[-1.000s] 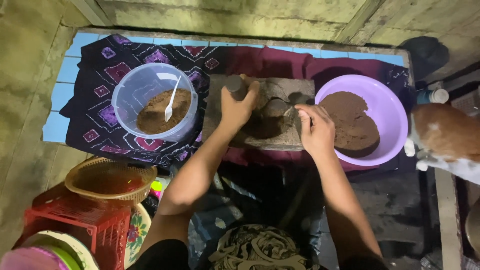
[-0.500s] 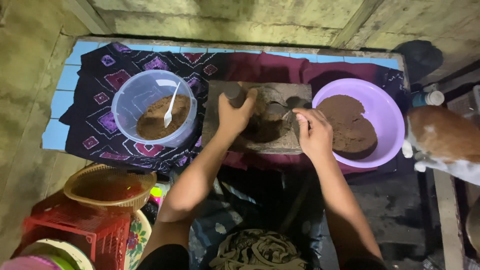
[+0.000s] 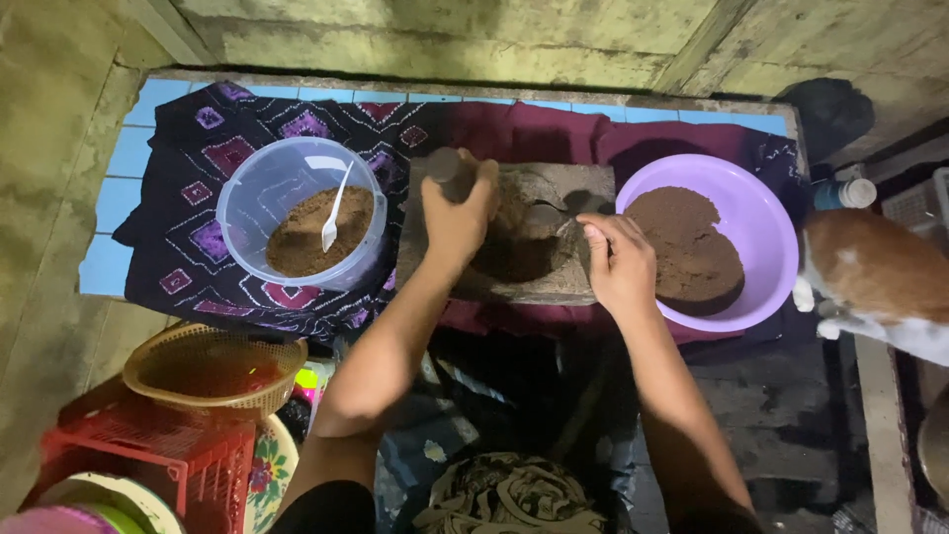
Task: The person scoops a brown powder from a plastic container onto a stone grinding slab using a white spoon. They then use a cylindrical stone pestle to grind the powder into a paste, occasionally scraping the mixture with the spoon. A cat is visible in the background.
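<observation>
A flat grey grinding stone (image 3: 539,252) lies on dark patterned cloth (image 3: 247,148), between two bowls, smeared with dark brown paste (image 3: 519,242) at its middle. The left hand (image 3: 457,213) is wrapped around a stone pestle (image 3: 447,168) at the slab's upper left corner. The right hand (image 3: 621,267) rests on the slab's right edge, fingers curled around a metal spoon (image 3: 554,213) that lies across the paste. Left of the slab, a clear plastic tub (image 3: 297,222) holds brown powder and a white spoon (image 3: 334,210). On the right, a purple basin (image 3: 766,232) holds a brown mound. A woven basket (image 3: 213,371) sits on a red crate (image 3: 148,460) lower left; an orange-and-white cat (image 3: 875,282) stands at the right edge.
</observation>
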